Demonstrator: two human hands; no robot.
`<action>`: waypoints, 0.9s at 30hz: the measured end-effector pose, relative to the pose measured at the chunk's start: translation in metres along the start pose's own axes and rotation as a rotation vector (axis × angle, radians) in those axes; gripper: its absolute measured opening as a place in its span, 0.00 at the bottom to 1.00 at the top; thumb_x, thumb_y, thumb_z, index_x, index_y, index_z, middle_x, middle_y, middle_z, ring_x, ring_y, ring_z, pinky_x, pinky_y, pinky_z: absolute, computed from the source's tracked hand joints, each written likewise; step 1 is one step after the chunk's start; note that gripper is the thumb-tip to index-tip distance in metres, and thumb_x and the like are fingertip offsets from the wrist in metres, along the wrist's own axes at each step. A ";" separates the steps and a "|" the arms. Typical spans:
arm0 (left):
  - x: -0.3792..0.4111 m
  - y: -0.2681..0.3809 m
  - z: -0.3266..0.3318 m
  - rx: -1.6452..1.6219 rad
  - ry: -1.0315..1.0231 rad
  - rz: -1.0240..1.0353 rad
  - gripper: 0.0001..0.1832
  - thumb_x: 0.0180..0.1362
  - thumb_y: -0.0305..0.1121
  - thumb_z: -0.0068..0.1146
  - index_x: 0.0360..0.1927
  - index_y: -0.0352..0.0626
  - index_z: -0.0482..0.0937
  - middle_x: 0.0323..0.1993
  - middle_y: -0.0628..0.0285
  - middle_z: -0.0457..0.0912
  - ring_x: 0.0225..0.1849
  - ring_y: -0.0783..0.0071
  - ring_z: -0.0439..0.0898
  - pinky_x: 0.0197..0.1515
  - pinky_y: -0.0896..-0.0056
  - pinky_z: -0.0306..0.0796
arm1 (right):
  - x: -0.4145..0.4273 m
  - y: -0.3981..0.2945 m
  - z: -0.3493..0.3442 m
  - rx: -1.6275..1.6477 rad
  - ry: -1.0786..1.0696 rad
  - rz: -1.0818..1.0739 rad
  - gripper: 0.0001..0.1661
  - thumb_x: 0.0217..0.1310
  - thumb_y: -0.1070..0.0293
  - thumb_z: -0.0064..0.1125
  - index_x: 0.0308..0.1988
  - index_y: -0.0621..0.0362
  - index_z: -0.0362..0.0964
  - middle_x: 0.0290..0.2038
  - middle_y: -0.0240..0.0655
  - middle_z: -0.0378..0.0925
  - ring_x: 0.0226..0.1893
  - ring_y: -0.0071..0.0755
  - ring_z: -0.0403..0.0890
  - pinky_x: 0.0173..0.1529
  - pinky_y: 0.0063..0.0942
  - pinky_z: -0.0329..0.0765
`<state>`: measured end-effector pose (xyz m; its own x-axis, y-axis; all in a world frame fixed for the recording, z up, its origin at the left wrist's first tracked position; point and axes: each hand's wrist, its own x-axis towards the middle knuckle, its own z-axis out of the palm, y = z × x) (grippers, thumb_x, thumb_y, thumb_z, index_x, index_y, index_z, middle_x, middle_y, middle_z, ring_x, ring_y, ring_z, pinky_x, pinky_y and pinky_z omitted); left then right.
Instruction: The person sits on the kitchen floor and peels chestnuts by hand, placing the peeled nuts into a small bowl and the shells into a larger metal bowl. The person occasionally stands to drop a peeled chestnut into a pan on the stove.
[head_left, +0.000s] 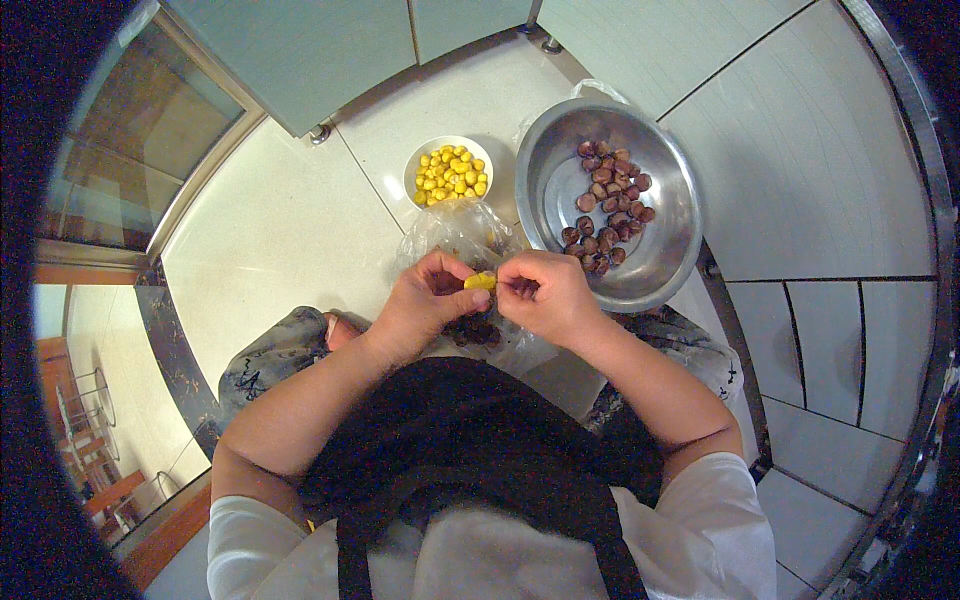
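Between the thumb and forefinger of my left hand (429, 294) is a yellow peeled chestnut (478, 281). My right hand (547, 289) pinches at the right end of this same nut; any scrap of skin between its fingertips is too small to make out. Below both hands a clear plastic bag (454, 225) lies spread on the floor, with dark brown peelings (474, 330) on it. Just beyond the bag, a white bowl (409, 180) holds many yellow peeled chestnuts (454, 171). To the right, a wide stainless steel basin (679, 247) contains many brown chestnuts (611, 202).
Pale cabinets (802, 165) rise close on the right, and more cabinet doors (330, 52) stand ahead on short metal feet. A glass-panelled sliding door (142, 142) is at the left. Light tiles (262, 217) cover the floor. My knees flank the bag.
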<state>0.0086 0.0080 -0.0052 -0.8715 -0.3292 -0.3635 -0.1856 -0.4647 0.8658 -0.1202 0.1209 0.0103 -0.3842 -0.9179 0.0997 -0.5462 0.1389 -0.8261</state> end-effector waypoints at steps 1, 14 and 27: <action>0.000 0.000 0.000 0.004 -0.006 0.006 0.09 0.46 0.24 0.54 0.30 0.38 0.66 0.27 0.60 0.74 0.29 0.76 0.74 0.33 0.79 0.70 | 0.000 0.000 0.000 -0.005 0.002 -0.016 0.05 0.35 0.78 0.55 0.21 0.63 0.67 0.17 0.34 0.70 0.16 0.21 0.70 0.21 0.17 0.68; 0.000 0.000 -0.003 -0.186 -0.050 -0.131 0.10 0.51 0.29 0.49 0.36 0.39 0.66 0.29 0.60 0.74 0.27 0.73 0.75 0.31 0.78 0.70 | 0.002 0.001 -0.005 0.063 0.042 0.054 0.03 0.37 0.76 0.53 0.20 0.62 0.67 0.17 0.33 0.69 0.16 0.23 0.69 0.21 0.20 0.66; -0.003 0.005 -0.001 -0.269 -0.083 -0.192 0.12 0.55 0.36 0.42 0.39 0.41 0.66 0.29 0.61 0.73 0.27 0.73 0.75 0.33 0.74 0.71 | 0.001 -0.004 -0.003 0.226 -0.019 0.118 0.06 0.43 0.74 0.57 0.27 0.62 0.70 0.21 0.30 0.71 0.20 0.14 0.69 0.24 0.14 0.66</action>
<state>0.0106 0.0052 0.0001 -0.8683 -0.1516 -0.4724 -0.2333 -0.7154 0.6586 -0.1213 0.1204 0.0154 -0.4206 -0.9072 -0.0137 -0.3172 0.1611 -0.9346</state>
